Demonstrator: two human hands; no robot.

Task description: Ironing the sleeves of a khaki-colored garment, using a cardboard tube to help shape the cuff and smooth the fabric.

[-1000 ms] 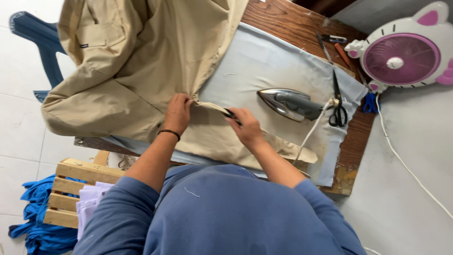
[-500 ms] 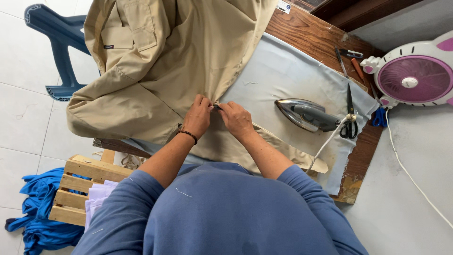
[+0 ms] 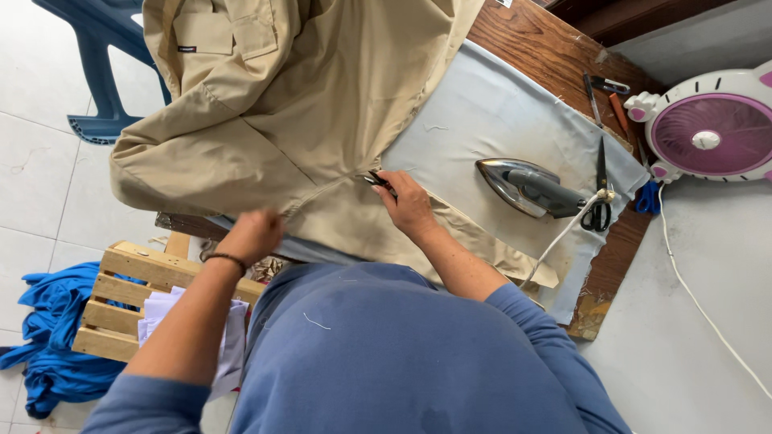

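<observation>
Khaki garment [image 3: 322, 120] draped over desk's [image 3: 547, 56] left edge, right hand [image 3: 410, 207] pinching small black snips [image 3: 378, 182] at its seam, left hand [image 3: 251, 235] off the cloth, blurry, grip can't tell, iron [image 3: 527, 186] nearby.

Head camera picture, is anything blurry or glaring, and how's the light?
Head view: soft, even light with faint shadows; the left hand is motion-blurred, while the right hand, pinching a small dark tool on the tan garment, is fairly sharp; mild sheen on the iron; edges look slightly wide-angle stretched.
</observation>
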